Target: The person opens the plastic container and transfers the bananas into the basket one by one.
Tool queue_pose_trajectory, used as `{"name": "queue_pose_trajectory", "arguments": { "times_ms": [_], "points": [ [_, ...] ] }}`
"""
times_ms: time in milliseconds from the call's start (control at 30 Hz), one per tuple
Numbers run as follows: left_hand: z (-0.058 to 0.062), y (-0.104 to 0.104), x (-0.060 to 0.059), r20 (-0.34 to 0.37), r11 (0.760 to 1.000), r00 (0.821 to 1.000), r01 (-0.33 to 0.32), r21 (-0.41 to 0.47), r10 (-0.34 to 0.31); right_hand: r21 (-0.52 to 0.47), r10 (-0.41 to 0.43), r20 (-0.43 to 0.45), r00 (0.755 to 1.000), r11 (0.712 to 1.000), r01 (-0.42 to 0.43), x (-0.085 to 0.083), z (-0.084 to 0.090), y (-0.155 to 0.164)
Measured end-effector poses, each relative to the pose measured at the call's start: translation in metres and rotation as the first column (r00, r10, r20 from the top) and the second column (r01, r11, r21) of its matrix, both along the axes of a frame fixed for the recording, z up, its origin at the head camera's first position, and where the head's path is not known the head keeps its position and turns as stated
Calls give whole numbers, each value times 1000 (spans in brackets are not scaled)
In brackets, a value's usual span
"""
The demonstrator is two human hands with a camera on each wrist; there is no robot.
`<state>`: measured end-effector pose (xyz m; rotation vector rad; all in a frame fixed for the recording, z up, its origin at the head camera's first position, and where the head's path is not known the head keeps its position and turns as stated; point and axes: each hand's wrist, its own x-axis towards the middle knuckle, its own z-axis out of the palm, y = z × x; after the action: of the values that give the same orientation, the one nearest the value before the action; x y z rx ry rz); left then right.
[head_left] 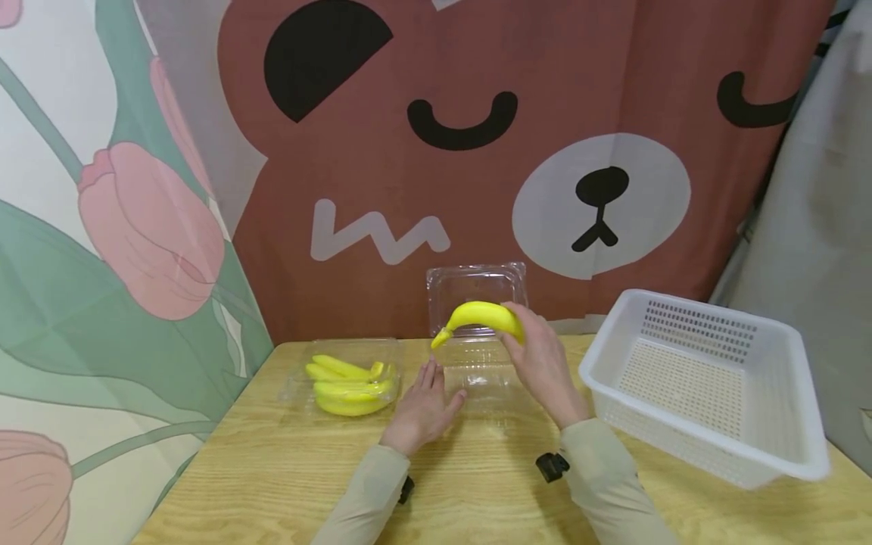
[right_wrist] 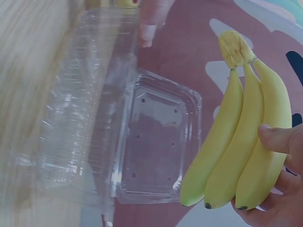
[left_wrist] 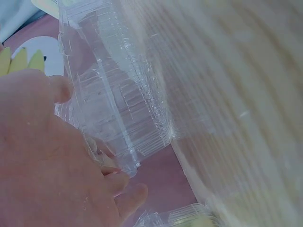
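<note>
My right hand point(head_left: 545, 363) grips a bunch of yellow bananas point(right_wrist: 248, 137), held in the air above an open clear plastic clamshell box point(head_left: 480, 378). The thumb lies on one banana and the other fingers are partly hidden behind the bunch; the stem end points left in the head view. My left hand point(head_left: 425, 409) is at the left side of the box, its fingers extended along the rim. In the left wrist view, the fingertips lie against the box wall point(left_wrist: 113, 104). The raised lid point(right_wrist: 156, 137) stands at the back.
Left of my left hand, another clear plastic box point(head_left: 388, 344) holds yellow bananas point(head_left: 350, 397). A white perforated basket point(head_left: 695, 446) stands at the right of the wooden table point(head_left: 272, 469). Behind the table hangs a brown curtain point(head_left: 381, 174) printed with a bear face.
</note>
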<state>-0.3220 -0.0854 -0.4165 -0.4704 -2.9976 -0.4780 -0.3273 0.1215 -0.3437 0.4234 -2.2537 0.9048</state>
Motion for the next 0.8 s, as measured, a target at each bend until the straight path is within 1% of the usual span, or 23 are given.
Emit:
{"name": "queue_pose_trajectory", "arguments": {
  "times_ms": [167,467,600,700,800],
  "points": [
    [1,0,1,-7,1000,1000,0,12,0,-7,3,-16,1000,1000,-3,6,8,2],
    [2,0,0,2,1000,1000,8,14,-8,-28,1,15,1000,1000,-1,15,21,11],
    [1,0,1,22,1000,1000,8,20,-9,-34,-3,20,1000,999,4,16,22,17],
    [1,0,1,30,999,1000,6,33,-7,-27,-22,11,1000,999,23,16,22,22],
    [1,0,1,26,999,1000,6,52,-7,-28,-40,6,999,999,40,16,23,27]
  ]
}}
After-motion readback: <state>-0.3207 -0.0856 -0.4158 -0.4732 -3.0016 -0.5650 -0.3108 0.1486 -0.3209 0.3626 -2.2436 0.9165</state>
